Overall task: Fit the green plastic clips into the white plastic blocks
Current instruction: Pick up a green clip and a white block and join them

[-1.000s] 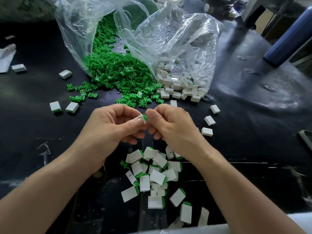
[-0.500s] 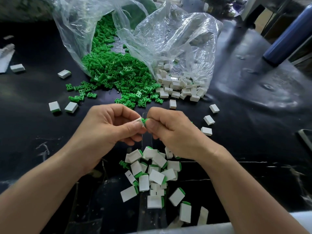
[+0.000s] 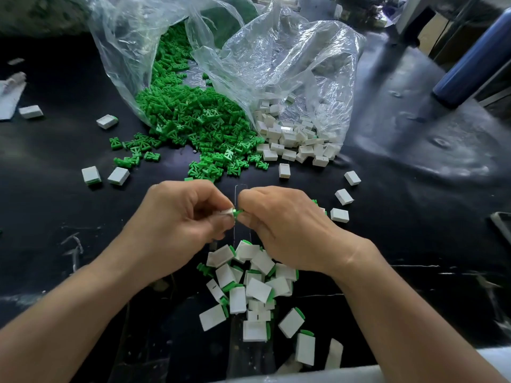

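As right hand (image 3: 282, 225) dips, clip (image 3: 237, 213) touches block (image 3: 227, 213).

A small assembly workshop. Clear plastic bags (image 3: 276, 64) spill bulk green clips (image 3: 193, 117) and white blocks (image 3: 290, 139) across a scuffed black worktop (image 3: 414, 189). Machinery stands behind.

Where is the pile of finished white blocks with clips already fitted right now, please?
In the head view the pile of finished blocks lies on the black table, low and centre, just below the left hand and right hand.
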Available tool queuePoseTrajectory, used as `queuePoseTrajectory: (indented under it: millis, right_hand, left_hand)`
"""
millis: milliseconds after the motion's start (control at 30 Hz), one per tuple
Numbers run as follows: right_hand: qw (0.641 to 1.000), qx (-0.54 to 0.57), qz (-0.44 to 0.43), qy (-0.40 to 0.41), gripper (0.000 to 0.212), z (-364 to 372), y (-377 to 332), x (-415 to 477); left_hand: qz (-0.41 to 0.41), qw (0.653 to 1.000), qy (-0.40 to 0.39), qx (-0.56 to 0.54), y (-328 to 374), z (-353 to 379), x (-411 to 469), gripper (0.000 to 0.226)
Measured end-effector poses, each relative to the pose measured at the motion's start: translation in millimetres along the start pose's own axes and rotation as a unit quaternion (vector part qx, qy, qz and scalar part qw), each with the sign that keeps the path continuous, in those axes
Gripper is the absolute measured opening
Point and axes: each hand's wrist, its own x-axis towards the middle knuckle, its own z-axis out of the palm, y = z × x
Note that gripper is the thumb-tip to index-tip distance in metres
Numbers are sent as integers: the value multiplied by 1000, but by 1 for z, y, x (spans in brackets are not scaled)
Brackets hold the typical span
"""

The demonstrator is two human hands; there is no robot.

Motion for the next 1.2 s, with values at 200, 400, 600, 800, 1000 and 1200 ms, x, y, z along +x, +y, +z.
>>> queuePoseTrajectory:
  millis: [200,400,600,800,1000,1200]
  right_hand:
    - [976,189,40,98,21,4,0,0]
    - [973,203,35,103,21,7,-1,1]
    - [988,119,13,98,17,8,-2,2]
    - [932,326,105,118,45,9,2,2]
    - [778,610,144,-41,58,7,-7,6]
    - [732,655,177,-62,51,5,-13,5]
  left_hand:
    - [-21,989,4,-143,9,-1,2,24]
    - [-35,989,-7,-145,6,-1,0,25]
    - [-17,998,8,-68,3,2,-1,6]
    - [-32,982,9,-186,7,0,4,20]
    - [-29,968,-6,-248,8,-1,2,19]
    - [-19,962,-36,-271,8,1,0,21]
